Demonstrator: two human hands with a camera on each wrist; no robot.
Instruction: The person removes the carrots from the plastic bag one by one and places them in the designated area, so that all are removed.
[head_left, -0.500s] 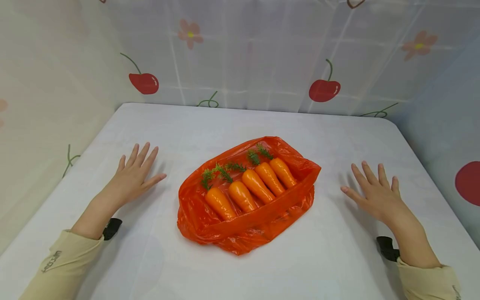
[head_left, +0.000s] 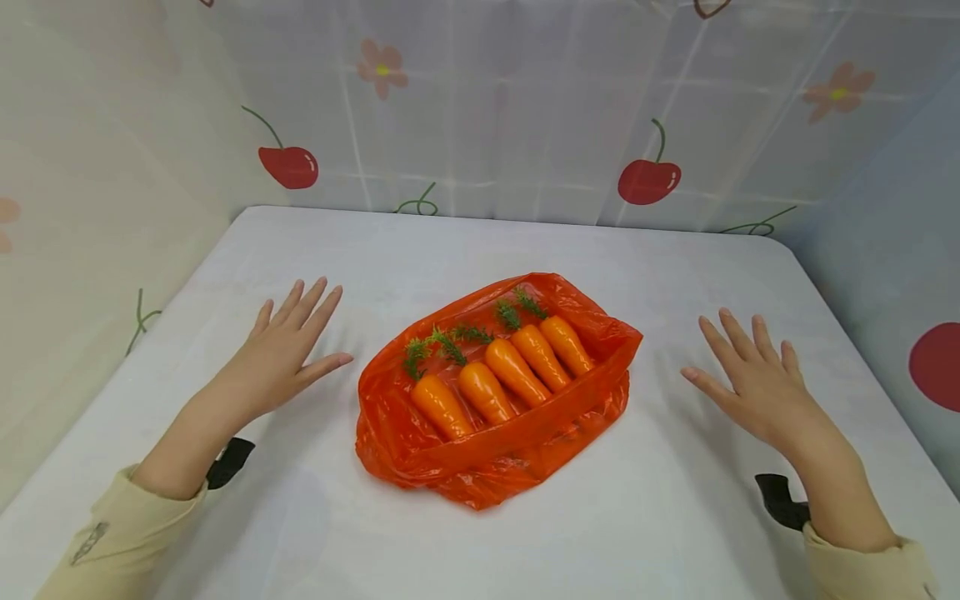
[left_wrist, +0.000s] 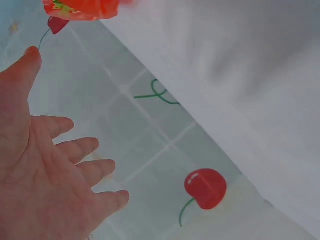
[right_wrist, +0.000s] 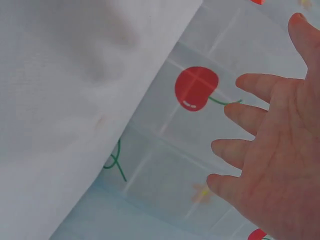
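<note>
In the head view a red plastic bag [head_left: 480, 492] lies mid-table with its mouth spread wide. Inside, several orange carrots [head_left: 510, 367] with green tops rest side by side in a slanting row. My left hand [head_left: 277, 358] is held above the table to the left of the bag, fingers straight, touching nothing. On the other side, my right hand [head_left: 765, 396] hovers to the right of the bag with fingers spread and holds nothing. Part of the bag [left_wrist: 82, 9] shows at the top of the left wrist view.
A white table [head_left: 525, 554] carries the bag. Behind it hangs a pale curtain [head_left: 525, 108] printed with cherries and flowers, and similar sheets stand at the left and right sides. Each wrist wears a black strap, such as the right one [head_left: 782, 500].
My left hand has moved a little to the right, closer to the bag. My right hand has risen slightly in the view. The bag and carrots have stayed put.
</note>
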